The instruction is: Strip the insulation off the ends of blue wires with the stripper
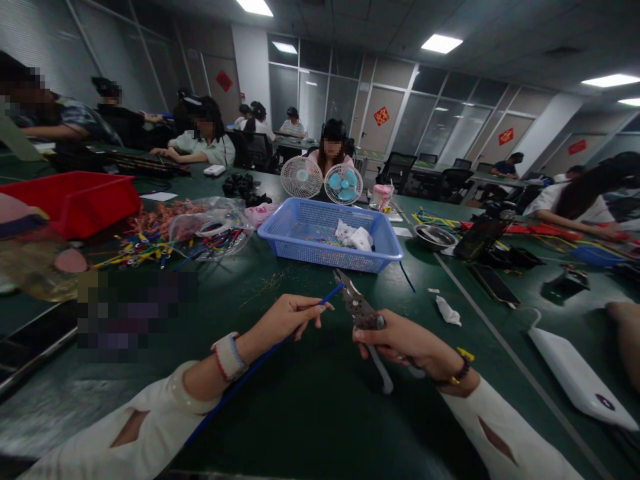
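My left hand (287,316) is closed around a blue wire (332,292), its fingers pinching it a little way back from the tip. The rest of the wire runs down under my left forearm toward the table's near edge. My right hand (395,339) grips wire strippers (356,301) with grey handles. Their jaws point up and left, and the wire's end reaches them; whether the jaws are shut on it I cannot tell. Just beyond both hands stands a blue plastic basket (325,257) holding colourful scraps and crumpled white tissue (356,237).
At left lie a red bin (75,203), copper strands (160,220) and a clear bag of wires (215,230). Two small fans (323,181) stand behind the basket. To the right are a metal bowl (434,236), a phone (494,284) and a white power bank (580,377). Several people sit around.
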`<state>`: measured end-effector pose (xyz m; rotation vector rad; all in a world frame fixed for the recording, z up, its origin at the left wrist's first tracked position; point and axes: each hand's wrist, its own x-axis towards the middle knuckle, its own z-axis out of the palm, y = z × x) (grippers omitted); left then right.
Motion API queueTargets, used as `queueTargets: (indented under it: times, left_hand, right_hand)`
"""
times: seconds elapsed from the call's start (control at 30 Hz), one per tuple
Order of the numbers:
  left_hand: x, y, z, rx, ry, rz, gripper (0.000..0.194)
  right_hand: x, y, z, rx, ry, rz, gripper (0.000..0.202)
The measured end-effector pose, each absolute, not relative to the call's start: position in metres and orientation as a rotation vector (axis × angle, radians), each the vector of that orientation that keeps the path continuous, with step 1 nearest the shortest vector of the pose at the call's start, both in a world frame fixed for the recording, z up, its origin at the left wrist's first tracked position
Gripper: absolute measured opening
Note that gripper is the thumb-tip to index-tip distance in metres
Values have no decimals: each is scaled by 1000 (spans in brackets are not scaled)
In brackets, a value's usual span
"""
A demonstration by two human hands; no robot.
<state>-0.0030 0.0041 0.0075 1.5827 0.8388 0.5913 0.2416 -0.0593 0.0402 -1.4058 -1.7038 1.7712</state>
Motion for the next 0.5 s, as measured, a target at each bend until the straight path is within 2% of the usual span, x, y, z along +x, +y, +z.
queueTargets:
  times: [0.4,0.5]
  left_hand:
    - [-1,2,11,1612,848,603,38]
    - [-1,2,14,1597,821,588,37]
  right_hand:
    - [234,-58,35,-1280,-1381,1929,29]
    - [235,-56,34,-1214,-1221,2064,35]
